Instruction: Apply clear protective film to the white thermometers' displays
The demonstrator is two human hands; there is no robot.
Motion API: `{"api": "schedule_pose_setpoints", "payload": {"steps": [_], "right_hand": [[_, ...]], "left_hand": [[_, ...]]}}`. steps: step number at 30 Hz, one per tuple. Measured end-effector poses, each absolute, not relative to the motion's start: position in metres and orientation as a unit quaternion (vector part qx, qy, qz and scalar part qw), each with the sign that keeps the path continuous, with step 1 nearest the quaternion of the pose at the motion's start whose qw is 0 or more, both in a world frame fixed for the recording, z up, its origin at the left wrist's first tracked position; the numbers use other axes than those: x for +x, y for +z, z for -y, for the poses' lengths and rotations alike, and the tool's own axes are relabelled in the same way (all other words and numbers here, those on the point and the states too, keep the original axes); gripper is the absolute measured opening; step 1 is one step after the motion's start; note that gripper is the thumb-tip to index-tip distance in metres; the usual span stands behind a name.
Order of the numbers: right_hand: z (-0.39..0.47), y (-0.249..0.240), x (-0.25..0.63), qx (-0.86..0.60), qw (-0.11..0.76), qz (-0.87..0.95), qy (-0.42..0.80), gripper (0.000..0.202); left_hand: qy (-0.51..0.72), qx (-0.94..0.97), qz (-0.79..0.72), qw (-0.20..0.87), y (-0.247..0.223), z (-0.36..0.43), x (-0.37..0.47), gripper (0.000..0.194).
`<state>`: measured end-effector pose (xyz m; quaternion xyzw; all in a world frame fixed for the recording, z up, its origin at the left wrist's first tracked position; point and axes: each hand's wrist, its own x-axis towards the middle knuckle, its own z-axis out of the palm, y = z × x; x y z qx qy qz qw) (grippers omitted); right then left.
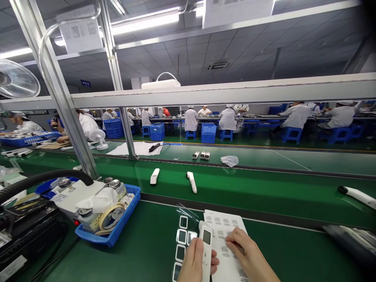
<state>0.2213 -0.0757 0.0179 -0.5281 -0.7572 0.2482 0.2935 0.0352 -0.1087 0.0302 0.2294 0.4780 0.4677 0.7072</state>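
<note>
My left hand (192, 260) is wrapped round a white handheld thermometer (206, 250), its small grey screen facing up. Over a white sheet of printed labels (226, 223), my right hand (245, 248) has thumb and forefinger pinched together; anything between the fingertips is too small to make out. The thermometer overlaps the left edge of that sheet. To its left lies a clear film sheet (181, 237) with white-framed square windows, partly covered by my left hand.
A blue tray (125, 215) with tape and metal-capped bottles stands left. On the green belt lie a white device (154, 176), another thermometer (191, 182) and one at far right (358, 196). A metal post (55, 86) rises at left. Co-workers sit beyond.
</note>
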Motion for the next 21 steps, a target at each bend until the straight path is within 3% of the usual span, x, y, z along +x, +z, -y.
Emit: {"api": "schedule_pose_setpoints", "payload": {"steps": [8, 12, 21], "right_hand": [[0.071, 0.011, 0.212, -0.573, 0.241, 0.768, 0.156, 0.026], [0.083, 0.009, 0.209, -0.549, 0.303, 0.751, 0.208, 0.033], [0.077, 0.018, 0.217, -0.527, 0.31, 0.74, 0.279, 0.03]], "left_hand": [[0.467, 0.265, -0.478, 0.695, 0.025, 0.108, 0.036, 0.038], [0.468, 0.248, -0.486, 0.695, 0.021, 0.106, 0.036, 0.038], [0.48, 0.278, -0.481, 0.679, 0.02, 0.108, 0.038, 0.048]]}}
